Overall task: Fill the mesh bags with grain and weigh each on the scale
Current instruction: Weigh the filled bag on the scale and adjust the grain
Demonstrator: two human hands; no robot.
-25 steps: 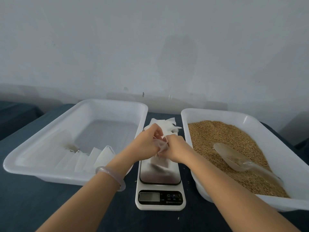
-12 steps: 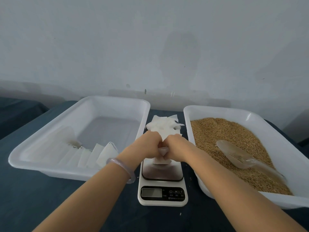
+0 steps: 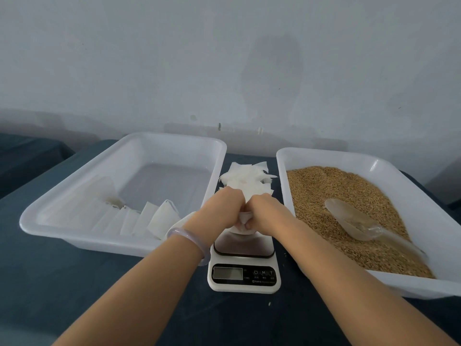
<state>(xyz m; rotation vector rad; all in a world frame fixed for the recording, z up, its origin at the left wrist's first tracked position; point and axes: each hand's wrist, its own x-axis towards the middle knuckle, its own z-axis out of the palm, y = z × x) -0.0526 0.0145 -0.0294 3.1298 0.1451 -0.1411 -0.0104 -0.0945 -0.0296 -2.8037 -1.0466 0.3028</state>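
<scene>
Grip: left hand (image 3: 224, 208) and right hand (image 3: 267, 211) pinch the mesh bag (image 3: 243, 222), fingers curled.
Risk: an uneven tug could tear it over the scale (image 3: 244, 283), 6 o'clock.

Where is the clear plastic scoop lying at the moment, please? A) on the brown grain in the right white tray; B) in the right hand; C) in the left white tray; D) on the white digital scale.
A: the clear plastic scoop lies on the brown grain in the right white plastic tray, while the left hand and right hand both grip a white mesh bag over the white digital scale.
</scene>
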